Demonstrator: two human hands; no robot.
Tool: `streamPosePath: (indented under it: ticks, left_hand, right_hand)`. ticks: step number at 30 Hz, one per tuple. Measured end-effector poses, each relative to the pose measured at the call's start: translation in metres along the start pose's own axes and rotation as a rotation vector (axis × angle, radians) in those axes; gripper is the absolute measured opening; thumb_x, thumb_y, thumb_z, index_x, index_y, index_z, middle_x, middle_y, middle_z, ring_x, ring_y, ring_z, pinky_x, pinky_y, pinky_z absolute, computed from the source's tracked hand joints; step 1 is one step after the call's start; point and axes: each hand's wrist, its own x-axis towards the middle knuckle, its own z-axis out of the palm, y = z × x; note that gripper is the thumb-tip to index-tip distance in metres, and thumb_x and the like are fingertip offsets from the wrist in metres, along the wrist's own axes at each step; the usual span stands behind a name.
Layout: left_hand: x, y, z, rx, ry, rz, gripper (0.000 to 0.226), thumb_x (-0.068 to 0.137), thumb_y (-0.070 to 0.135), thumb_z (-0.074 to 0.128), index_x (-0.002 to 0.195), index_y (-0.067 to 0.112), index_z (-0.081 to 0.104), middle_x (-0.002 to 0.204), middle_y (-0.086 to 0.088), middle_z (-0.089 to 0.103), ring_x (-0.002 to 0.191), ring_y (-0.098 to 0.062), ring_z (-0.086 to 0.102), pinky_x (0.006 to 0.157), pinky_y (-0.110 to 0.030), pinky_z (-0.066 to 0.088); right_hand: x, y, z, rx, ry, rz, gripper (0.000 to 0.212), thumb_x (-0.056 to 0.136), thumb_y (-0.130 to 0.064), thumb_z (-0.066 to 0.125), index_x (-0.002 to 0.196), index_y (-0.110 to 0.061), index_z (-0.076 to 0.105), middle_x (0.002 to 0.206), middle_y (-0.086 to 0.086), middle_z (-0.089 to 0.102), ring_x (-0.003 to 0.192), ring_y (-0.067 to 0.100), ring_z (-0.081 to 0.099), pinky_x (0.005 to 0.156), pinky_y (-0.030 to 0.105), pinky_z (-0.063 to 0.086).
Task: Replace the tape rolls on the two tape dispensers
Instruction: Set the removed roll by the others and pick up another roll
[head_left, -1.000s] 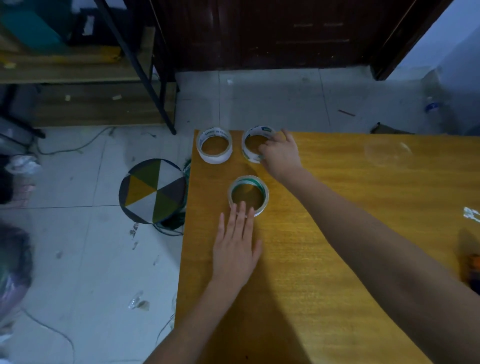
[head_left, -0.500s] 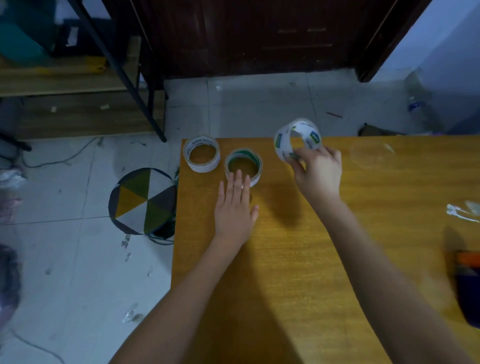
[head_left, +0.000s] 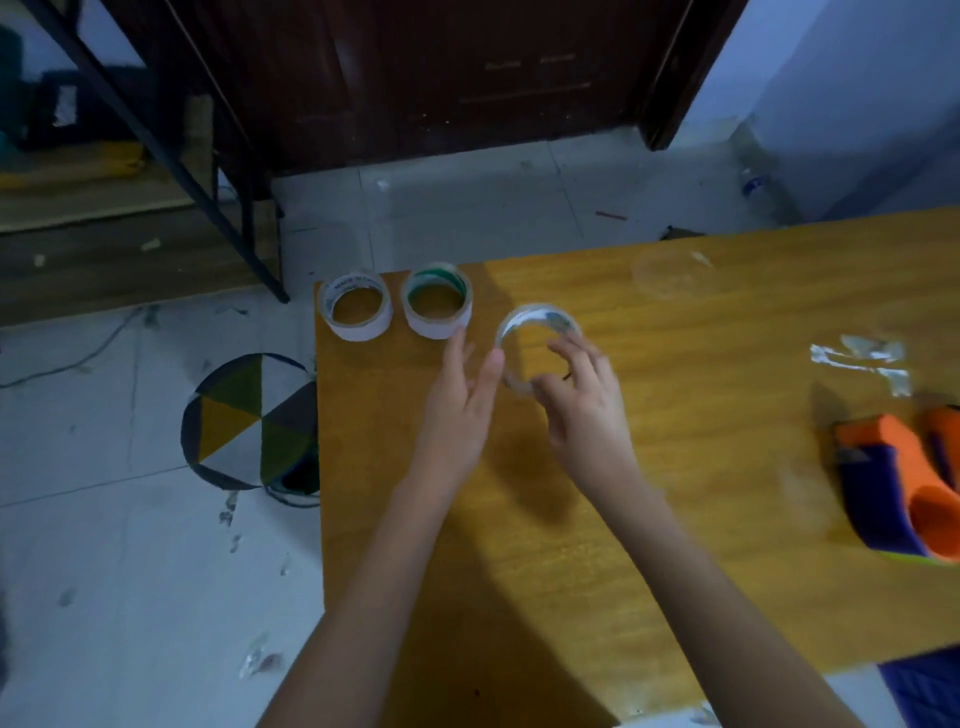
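- Nearest the camera: two bare forearms reach fwd over the wooden table (head_left: 675, 519), which fills the centre and right of the view.
- R hand (head_left: 582, 400): fingers curled onto the near rim of a clear tape roll (head_left: 537, 345), gripping it. Roll is blurred and tilted; can't tell whether it touches the tabletop.
- L hand (head_left: 462, 400): fingers straight and spread, holding nothing. One fingertip sits at the clear roll's left edge; contact can't be confirmed. Another fingertip reaches just below the green-core roll.
- Right edge, approx. level with the hands: orange-and-purple tape dispenser (head_left: 904, 493) lying on the table, partly cut off by the frame. Only this one is clearly seen.
- Just beyond the dispenser: crumpled strips of clear tape (head_left: 862, 361) on the tabletop.
- Far left corner of table: green-core roll (head_left: 437, 301) and white roll (head_left: 355, 306), both lying flat, side by side, near but apart.
- Floor, left of the table: round mat (head_left: 249, 421) w/ coloured wedges, on pale tiles.
- Background: dark wooden door (head_left: 441, 78).
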Motion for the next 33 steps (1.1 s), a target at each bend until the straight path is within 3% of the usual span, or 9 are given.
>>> streamPosePath:
  ticks: [3, 6, 8, 10, 13, 16, 19, 26, 33]
  left_hand:
    - [-0.006, -0.008, 0.011, -0.078, -0.028, -0.033, 0.031, 0.092, 0.034, 0.056, 0.119, 0.021, 0.057, 0.104, 0.0, 0.066, 0.092, -0.015, 0.064, 0.086, -0.04, 0.054]
    - [-0.015, -0.01, 0.021, -0.251, -0.07, -0.128, 0.026, 0.089, 0.011, 0.062, 0.115, 0.013, 0.061, 0.083, 0.0, 0.068, 0.067, -0.007, 0.064, 0.059, -0.022, 0.056]
    - [-0.023, -0.008, 0.028, -0.347, -0.121, -0.192, 0.027, 0.086, 0.008, 0.064, 0.112, 0.014, 0.059, 0.069, 0.006, 0.07, 0.062, -0.009, 0.065, 0.055, -0.021, 0.057]
    - [-0.031, -0.007, 0.041, -0.383, -0.171, -0.226, 0.023, 0.085, 0.007, 0.066, 0.107, 0.014, 0.059, 0.061, 0.007, 0.071, 0.058, -0.009, 0.065, 0.056, -0.023, 0.058]
    - [-0.045, -0.002, 0.064, -0.374, -0.265, -0.211, 0.018, 0.085, 0.008, 0.066, 0.1, 0.016, 0.06, 0.063, 0.007, 0.072, 0.056, -0.008, 0.066, 0.056, -0.025, 0.059]
    - [-0.061, 0.005, 0.089, -0.322, -0.351, -0.211, 0.019, 0.084, 0.011, 0.067, 0.102, 0.015, 0.061, 0.067, 0.004, 0.073, 0.058, -0.011, 0.068, 0.052, -0.023, 0.057]
    - [-0.077, 0.013, 0.114, -0.257, -0.406, -0.214, 0.025, 0.083, 0.011, 0.069, 0.107, 0.015, 0.061, 0.078, 0.0, 0.073, 0.059, -0.011, 0.067, 0.053, -0.023, 0.058]
    - [-0.122, 0.025, 0.178, -0.17, -0.522, -0.193, 0.032, 0.083, 0.013, 0.07, 0.113, 0.015, 0.059, 0.089, -0.006, 0.072, 0.07, -0.016, 0.069, 0.06, -0.026, 0.059]
    - [-0.175, 0.038, 0.275, -0.142, -0.508, -0.188, 0.029, 0.083, 0.012, 0.069, 0.11, 0.015, 0.059, 0.091, -0.009, 0.071, 0.073, -0.022, 0.068, 0.056, -0.025, 0.058]
  right_hand:
    - [-0.032, 0.002, -0.01, 0.0, -0.026, -0.02, 0.032, 0.065, 0.012, 0.061, 0.087, -0.01, 0.067, 0.135, 0.02, 0.051, 0.134, 0.036, 0.038, 0.1, 0.046, 0.044]
    - [-0.058, 0.012, -0.024, 0.084, 0.006, -0.006, 0.031, 0.073, 0.012, 0.062, 0.093, -0.01, 0.067, 0.14, 0.019, 0.045, 0.137, 0.034, 0.033, 0.101, 0.04, 0.043]
    - [-0.075, 0.019, -0.035, 0.161, 0.061, -0.02, 0.028, 0.08, 0.007, 0.061, 0.1, -0.011, 0.066, 0.144, 0.02, 0.037, 0.139, 0.032, 0.032, 0.107, 0.04, 0.039]
    - [-0.093, 0.02, -0.047, 0.347, 0.13, 0.119, 0.035, 0.085, -0.004, 0.062, 0.118, -0.015, 0.06, 0.15, 0.016, 0.027, 0.141, 0.024, 0.03, 0.109, 0.033, 0.037]
    - [-0.118, 0.017, -0.068, 0.856, 0.255, 0.687, 0.057, 0.087, -0.016, 0.063, 0.138, -0.018, 0.037, 0.145, 0.006, 0.035, 0.129, 0.017, 0.046, 0.1, 0.031, 0.047]
    - [-0.144, 0.031, -0.089, 1.15, 0.315, 1.055, 0.04, 0.09, -0.019, 0.058, 0.127, -0.004, 0.05, 0.111, 0.011, 0.065, 0.101, 0.025, 0.064, 0.087, 0.04, 0.055]
    - [-0.176, 0.046, -0.108, 1.141, 0.324, 1.067, 0.027, 0.091, -0.018, 0.057, 0.111, -0.001, 0.061, 0.098, 0.013, 0.069, 0.087, 0.024, 0.068, 0.079, 0.038, 0.058]
    - [-0.238, 0.083, -0.143, 1.198, 0.435, 1.111, 0.03, 0.086, -0.014, 0.064, 0.113, -0.002, 0.06, 0.095, 0.01, 0.068, 0.081, 0.016, 0.067, 0.073, 0.03, 0.06]
    - [-0.308, 0.151, -0.189, 1.274, 0.48, 1.104, 0.03, 0.087, -0.011, 0.063, 0.114, 0.0, 0.06, 0.081, 0.002, 0.065, 0.073, 0.01, 0.064, 0.07, 0.025, 0.057]
